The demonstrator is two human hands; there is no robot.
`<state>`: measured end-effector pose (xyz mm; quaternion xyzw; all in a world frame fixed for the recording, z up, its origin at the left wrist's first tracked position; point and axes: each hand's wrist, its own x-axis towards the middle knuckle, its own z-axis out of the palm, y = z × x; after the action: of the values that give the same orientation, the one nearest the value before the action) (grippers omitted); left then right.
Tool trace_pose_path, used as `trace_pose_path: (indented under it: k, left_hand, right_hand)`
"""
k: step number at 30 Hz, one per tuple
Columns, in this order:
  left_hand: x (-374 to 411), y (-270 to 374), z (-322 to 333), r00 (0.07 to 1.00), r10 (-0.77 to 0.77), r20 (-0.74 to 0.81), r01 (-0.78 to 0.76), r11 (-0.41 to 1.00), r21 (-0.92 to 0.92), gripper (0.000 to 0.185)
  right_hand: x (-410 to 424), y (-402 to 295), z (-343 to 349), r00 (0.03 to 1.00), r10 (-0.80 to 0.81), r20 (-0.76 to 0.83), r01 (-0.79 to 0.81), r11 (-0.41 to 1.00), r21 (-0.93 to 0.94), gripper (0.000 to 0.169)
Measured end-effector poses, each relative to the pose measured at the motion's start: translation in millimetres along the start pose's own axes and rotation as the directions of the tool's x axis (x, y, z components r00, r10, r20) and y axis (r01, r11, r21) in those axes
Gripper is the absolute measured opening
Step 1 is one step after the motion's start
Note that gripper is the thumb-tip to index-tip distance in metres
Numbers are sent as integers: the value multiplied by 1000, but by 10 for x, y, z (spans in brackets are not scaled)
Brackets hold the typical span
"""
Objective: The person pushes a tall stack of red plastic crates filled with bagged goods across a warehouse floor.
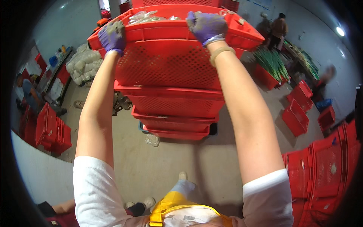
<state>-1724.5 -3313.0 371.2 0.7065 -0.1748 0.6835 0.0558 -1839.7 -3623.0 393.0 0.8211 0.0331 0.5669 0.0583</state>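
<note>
My left hand (113, 37), in a purple glove with a soiled palm coating, grips the near rim of a red plastic crate (158, 32) towards its left corner. Farther right along that rim, my right hand (208, 27) in a matching glove is closed over the edge. Clear plastic bags (144, 17) lie inside this crate; their contents are hard to make out. It is the top one of the near stack, and perforated red crates (170, 68) stand below it, down to a dark base near the floor. Both arms are stretched out forward.
Red crates (326, 161) are stacked close on my right, with more nested crates (54, 130) at left. Green onions (270, 63) fill a crate at far right, near a standing person (278, 29). Another person (31, 90) is at left. A plastic bag (152, 140) lies on the floor.
</note>
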Motion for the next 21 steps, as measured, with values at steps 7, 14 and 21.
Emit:
trace_pose_path:
  k: [7,14,21]
  left_hand:
    - [-1,206,533,991,-86,106,82,996,35,35]
    - [-36,439,1041,974,-174,146,177,984,-2,35]
    - [-101,465,1483,934,-184,304,196,980,-9,36]
  right_hand:
    - [133,381,670,998,-55,-42,56,998,22,49]
    - [189,725,1295,996,-76,46,75,997,23,47]
    - [202,925,1992,990,-115,80,111,992,52,41]
